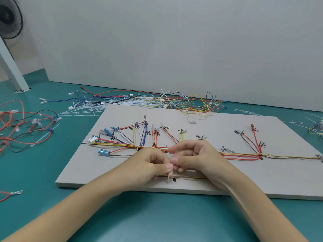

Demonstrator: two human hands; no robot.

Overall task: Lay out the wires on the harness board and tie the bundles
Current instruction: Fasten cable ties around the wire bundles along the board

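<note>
On the harness board [227, 180], hands [174, 159] hide the wires [241, 155].

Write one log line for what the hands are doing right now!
left hand: pinches tie | right hand: pinches tie | wires: on board | step: tying bundle

One harness board [227, 175] lies on the surface [157, 220]. Two hands work over it, the left hand [150, 165] and the right hand [197, 158]. One fan [8, 16] stands far left. Loose wires lie in two heaps, too tangled to count.
</note>
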